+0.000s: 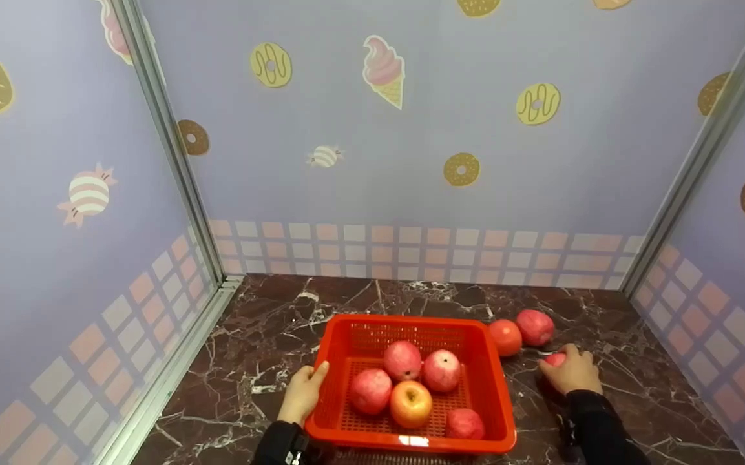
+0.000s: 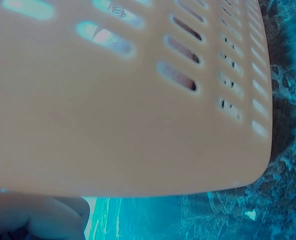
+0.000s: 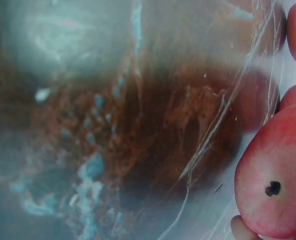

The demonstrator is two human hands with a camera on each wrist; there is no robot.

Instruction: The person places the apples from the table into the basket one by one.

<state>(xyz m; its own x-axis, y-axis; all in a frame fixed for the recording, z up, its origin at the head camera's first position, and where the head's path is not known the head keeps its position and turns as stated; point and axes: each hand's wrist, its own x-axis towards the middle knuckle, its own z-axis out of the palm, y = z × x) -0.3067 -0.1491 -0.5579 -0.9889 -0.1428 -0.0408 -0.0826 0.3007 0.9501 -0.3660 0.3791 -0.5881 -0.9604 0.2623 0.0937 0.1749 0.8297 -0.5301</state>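
Note:
A red plastic basket with slotted walls holds several pink-red apples and one yellow-orange apple. My left hand grips the basket's left rim, thumb along the top edge. In the left wrist view the basket's outer wall fills most of the picture, with fingers at its lower left. To the right of the basket, my right hand holds a red apple low over the tabletop. The right wrist view has this apple at its right side, dark hollow showing, with a fingertip against it.
A red-orange round fruit lies against the basket's right side, beside another red apple. The dark marbled tabletop is bounded by patterned panels at the back and both sides, with metal posts in the corners.

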